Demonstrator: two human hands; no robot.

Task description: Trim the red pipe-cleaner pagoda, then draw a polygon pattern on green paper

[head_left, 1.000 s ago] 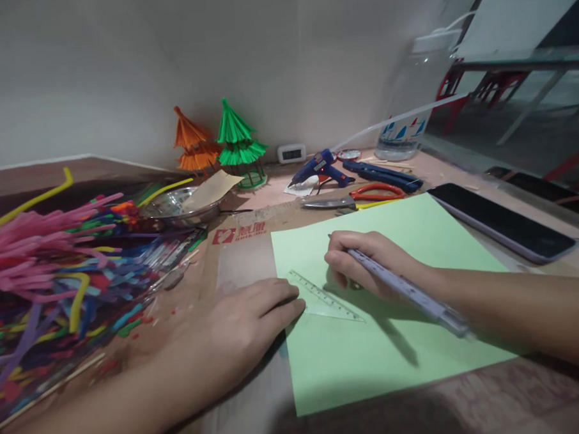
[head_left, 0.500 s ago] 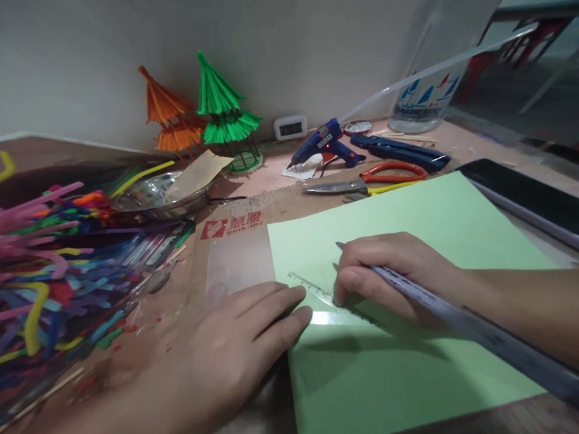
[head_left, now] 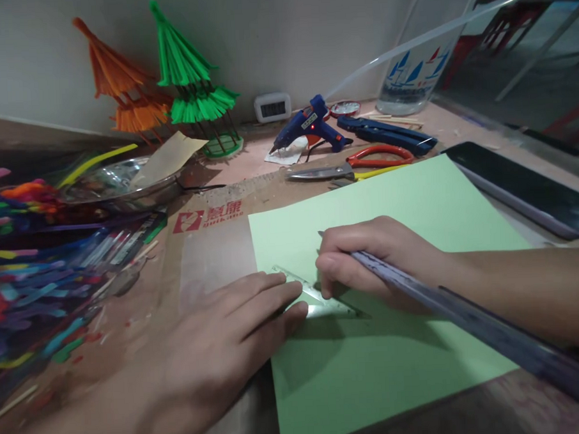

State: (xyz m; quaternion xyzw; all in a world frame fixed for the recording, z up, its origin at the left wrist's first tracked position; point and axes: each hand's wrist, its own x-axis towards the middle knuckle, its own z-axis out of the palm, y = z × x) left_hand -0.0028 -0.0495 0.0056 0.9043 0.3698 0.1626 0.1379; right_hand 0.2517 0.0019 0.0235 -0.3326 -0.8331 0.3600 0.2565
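Broadest of all, the desk [head_left: 458, 131]. Down its left edge, a tangled heap of coloured fuzzy stems [head_left: 38, 295]. Over the middle, flat cardboard [head_left: 231, 191] with red print, and on top of it a light green paper [head_left: 373, 386], skewed to the far edge. At the far right corner, a clear bottle [head_left: 411, 77]; by the far edge, more to the left, an orange tree [head_left: 113, 71] and a green tree [head_left: 181, 62].

Next in size, the hands. Left hand [head_left: 246, 315] flat, fingers loosely together, tips on the left end of the set square [head_left: 329, 312]. Right hand [head_left: 382, 258] curled closed around a purple pen [head_left: 447, 306], lower fingers seemingly touching the slanted side of the set square. To the right, beside the paper, a dark phone [head_left: 518, 184].

Smallest, the clear set square, on the left part of the paper, well short of the desk's far edge. Just changed: right hand now down at that slanted side, no longer apart from it. Probably steadying or aligning rather than marking, to judge by a pen tip off the ruled side. Contact between tip and paper: impossible to tell.
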